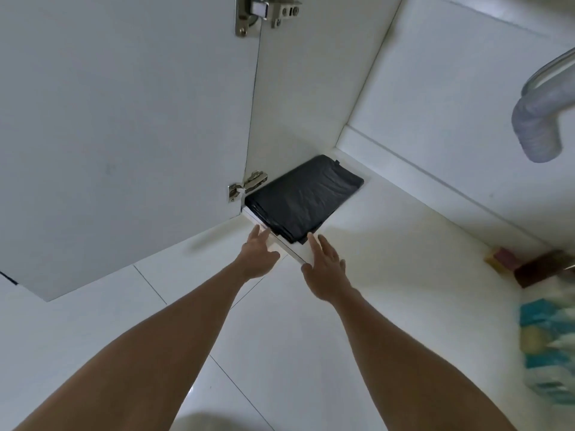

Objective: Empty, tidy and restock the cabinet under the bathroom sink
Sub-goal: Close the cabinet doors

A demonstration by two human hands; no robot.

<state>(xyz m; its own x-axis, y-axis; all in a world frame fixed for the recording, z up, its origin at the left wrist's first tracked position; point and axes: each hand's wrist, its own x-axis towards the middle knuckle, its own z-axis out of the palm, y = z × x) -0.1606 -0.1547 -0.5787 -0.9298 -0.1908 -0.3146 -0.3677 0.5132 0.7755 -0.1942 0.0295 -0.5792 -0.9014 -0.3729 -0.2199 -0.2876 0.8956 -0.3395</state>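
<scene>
With the cabinet door (124, 135) swung wide, your left hand (256, 255) and right hand (323, 262), both spread and empty, flank the near edge of the folded black bags (303, 199) at centre frame, likely squaring them into the cabinet floor (404, 244) corner.

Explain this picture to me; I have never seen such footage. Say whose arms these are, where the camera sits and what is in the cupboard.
No machine here: a person wears one camera on the head, looking down at their own bare arms. The cabinet door stands open on the left. On the cabinet floor lies a folded stack of black plastic bags, in the corner; a grey drain pipe hangs at upper right. The left hand and right hand reach toward the bags, fingers straight, holding nothing.
</scene>
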